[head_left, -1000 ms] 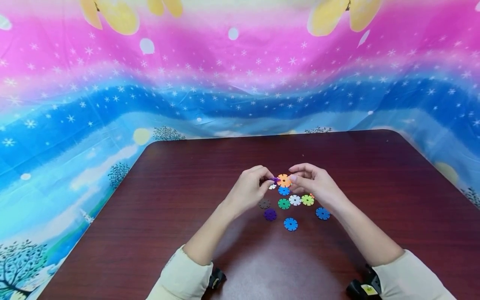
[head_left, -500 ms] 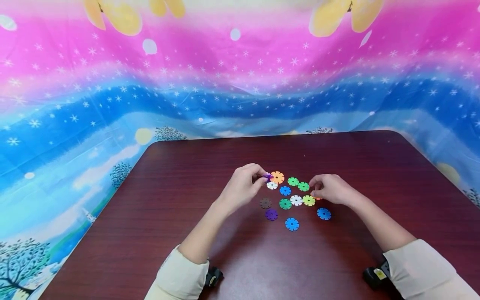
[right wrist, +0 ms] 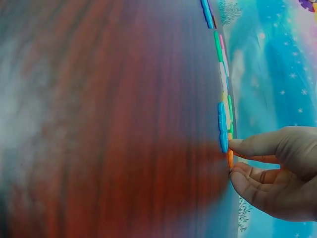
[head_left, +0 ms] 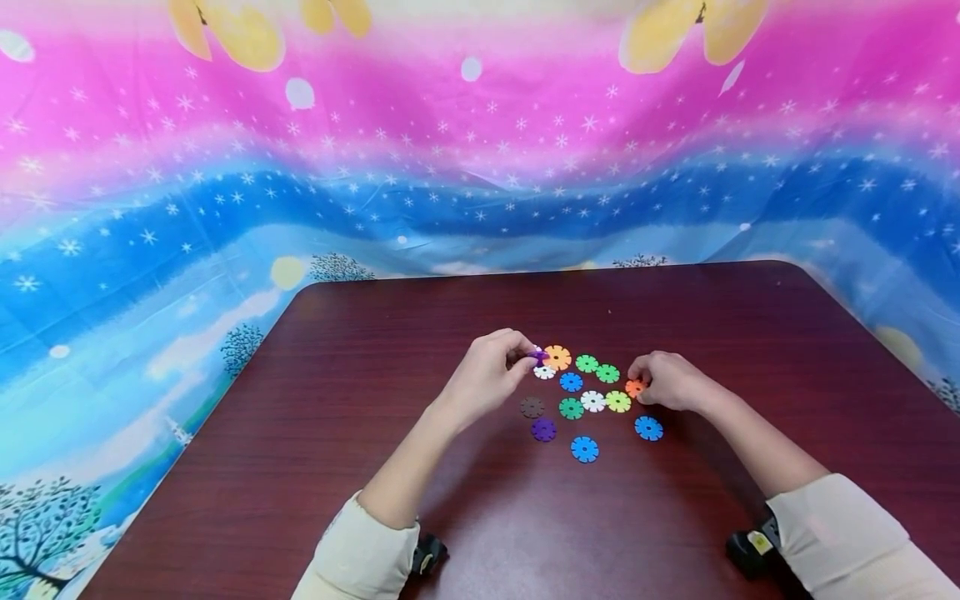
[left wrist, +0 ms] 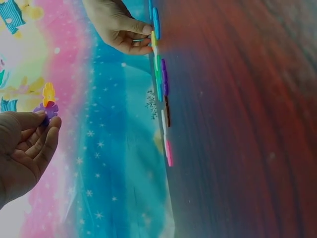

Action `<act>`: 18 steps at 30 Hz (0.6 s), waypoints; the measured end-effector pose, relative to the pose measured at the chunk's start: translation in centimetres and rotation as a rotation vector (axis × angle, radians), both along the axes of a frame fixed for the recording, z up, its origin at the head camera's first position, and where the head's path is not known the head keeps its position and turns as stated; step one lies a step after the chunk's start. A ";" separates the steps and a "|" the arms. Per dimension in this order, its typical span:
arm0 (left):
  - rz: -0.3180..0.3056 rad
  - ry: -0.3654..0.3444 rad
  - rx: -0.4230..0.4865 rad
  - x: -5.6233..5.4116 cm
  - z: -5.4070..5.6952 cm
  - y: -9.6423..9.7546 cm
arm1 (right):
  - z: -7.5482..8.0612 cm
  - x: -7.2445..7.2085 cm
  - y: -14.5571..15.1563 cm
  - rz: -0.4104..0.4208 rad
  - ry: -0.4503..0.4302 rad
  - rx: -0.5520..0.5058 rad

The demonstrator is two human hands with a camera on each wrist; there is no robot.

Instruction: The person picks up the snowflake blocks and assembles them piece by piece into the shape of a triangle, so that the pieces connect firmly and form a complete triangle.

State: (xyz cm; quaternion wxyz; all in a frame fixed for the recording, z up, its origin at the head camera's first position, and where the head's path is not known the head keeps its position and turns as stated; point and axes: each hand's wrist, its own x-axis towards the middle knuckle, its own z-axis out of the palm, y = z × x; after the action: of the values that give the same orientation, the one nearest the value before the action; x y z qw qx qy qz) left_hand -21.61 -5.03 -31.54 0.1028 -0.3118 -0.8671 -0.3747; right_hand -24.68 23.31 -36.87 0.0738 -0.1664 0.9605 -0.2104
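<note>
In the head view my left hand (head_left: pixel 486 372) pinches the edge of a purple notched disc (head_left: pixel 537 355), held up off the table. Joined to it is an orange notched disc (head_left: pixel 557 358); the left wrist view shows the purple disc (left wrist: pixel 48 111) and the orange disc (left wrist: pixel 48 93) slotted together at an angle. My right hand (head_left: pixel 670 381) is down at the table with thumb and fingers around an orange-red notched disc (head_left: pixel 634 389). From the right wrist, that disc (right wrist: pixel 230 157) shows edge-on between the thumb and fingertips, partly behind a blue disc (right wrist: pixel 222 126).
Several notched discs lie flat on the dark red table (head_left: pixel 337 400): green (head_left: pixel 607 373), yellow-green (head_left: pixel 618 402), white (head_left: pixel 592 402), brown (head_left: pixel 532 407), purple (head_left: pixel 543 429) and blue (head_left: pixel 585 450). A patterned cloth (head_left: pixel 480 183) hangs behind the table.
My right hand has left the orange disc of the joined pair, moved right and down, and come around the orange-red disc. The left hand has shifted slightly left with the joined discs.
</note>
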 end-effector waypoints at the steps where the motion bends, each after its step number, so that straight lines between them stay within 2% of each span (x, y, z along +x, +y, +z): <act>1: 0.000 0.001 -0.002 0.0 0.0 0.0 | 0.0 0.0 0.0 0.000 0.003 0.002; 7: 0.000 0.001 0.001 -0.1 -0.2 -0.1 | 0.0 -0.3 0.0 -0.001 0.007 0.014; 18: -0.005 0.001 0.004 -0.1 -0.4 -0.1 | 0.1 -0.3 0.2 -0.028 -0.061 0.015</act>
State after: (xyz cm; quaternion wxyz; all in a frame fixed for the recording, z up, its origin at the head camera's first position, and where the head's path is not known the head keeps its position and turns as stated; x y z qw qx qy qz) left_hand -21.71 -5.13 -31.97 0.1027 -0.3138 -0.8656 -0.3766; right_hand -25.00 23.47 -36.76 0.1013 -0.1460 0.9617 -0.2089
